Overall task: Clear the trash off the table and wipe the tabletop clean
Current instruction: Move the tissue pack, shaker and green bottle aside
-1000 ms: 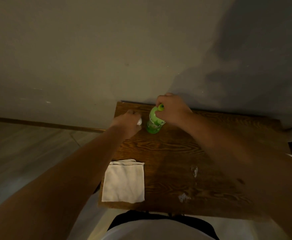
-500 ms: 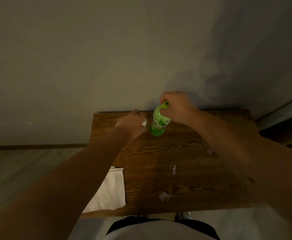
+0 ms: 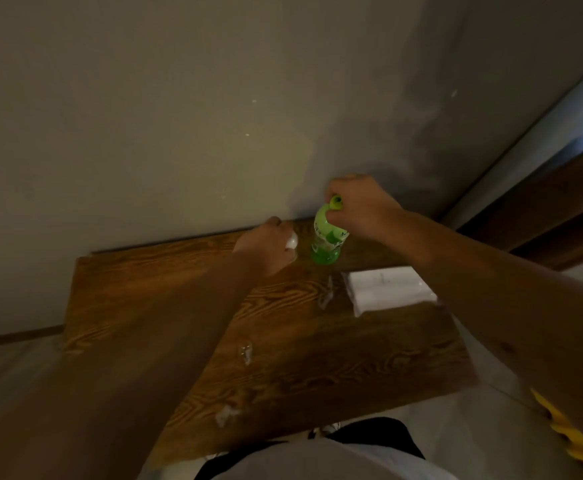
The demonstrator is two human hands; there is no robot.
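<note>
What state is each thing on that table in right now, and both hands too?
Green bottle: tilted, cap on, gripped at the neck.
Right hand: grips the bottle.
Left hand: holds a small white scrap.
Table: dotted with wet smears.
White packet: lying flat.

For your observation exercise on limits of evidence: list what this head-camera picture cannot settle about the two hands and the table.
- White object in the left hand: mostly hidden by the fingers.
- Green bottle: label too small to read; cap covered by the right hand.
- Table: near-left part hidden behind the forearm.
- White smears: too blurred to identify.
</note>
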